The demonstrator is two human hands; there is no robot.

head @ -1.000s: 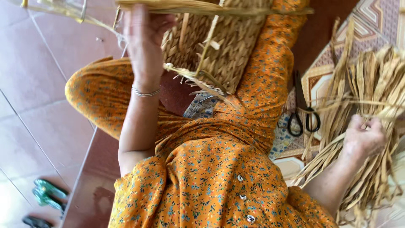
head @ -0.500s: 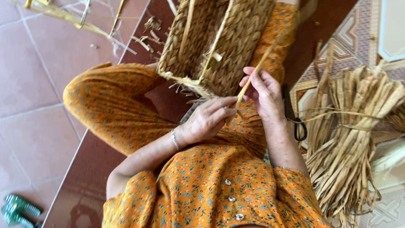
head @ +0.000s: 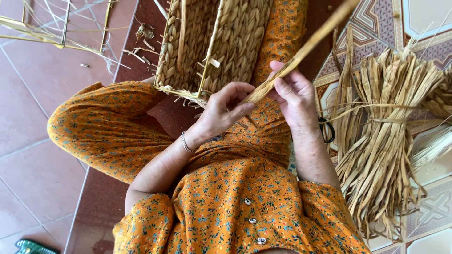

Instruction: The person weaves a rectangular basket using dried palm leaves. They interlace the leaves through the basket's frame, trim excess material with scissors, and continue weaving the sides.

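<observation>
Left hand pinching straw strand, right hand gripping, woven basket edge adjacent

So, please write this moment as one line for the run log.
left hand: pinches straw strand | right hand: grips same strand | woven basket: on lap | straw bundle: on floor

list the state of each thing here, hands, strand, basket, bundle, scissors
left hand: pinching the strand's near end
right hand: closed around the strand
dried strand: straight, slanting up to the right, held by both hands
woven basket: partly woven, loose ends sticking out, resting on the lap
straw bundle: tied, lying on the floor
scissors: mostly hidden behind the right wrist
</observation>
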